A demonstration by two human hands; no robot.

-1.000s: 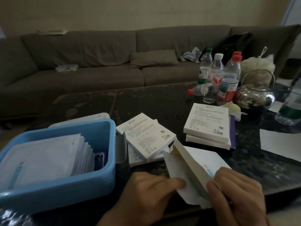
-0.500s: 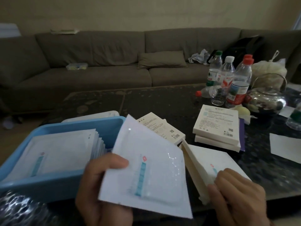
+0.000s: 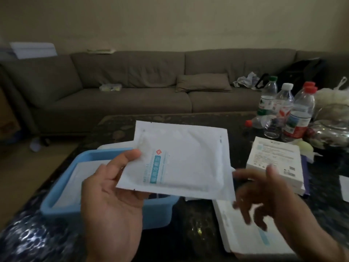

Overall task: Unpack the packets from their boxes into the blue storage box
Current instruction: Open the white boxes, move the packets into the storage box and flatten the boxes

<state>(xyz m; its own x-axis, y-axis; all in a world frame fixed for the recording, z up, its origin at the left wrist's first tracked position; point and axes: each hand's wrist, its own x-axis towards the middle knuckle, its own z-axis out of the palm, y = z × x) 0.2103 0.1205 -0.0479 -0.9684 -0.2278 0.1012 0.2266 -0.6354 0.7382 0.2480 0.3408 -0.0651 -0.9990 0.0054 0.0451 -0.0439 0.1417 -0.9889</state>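
Observation:
My left hand pinches a white packet with a blue and red label by its left edge and holds it flat above the blue storage box. White packets lie stacked inside that box. My right hand hovers blurred at the packet's right edge, fingers spread and holding nothing. Below it a white box lies flat on the table. A stack of white boxes sits at the right.
Several plastic water bottles and a glass teapot stand at the table's far right. A brown sofa runs behind the dark table. A white sheet of paper lies at the right edge.
My left hand has lifted the packet higher and turned it flat over the blue box. My right hand has let go of the opened box, which now lies on the table.

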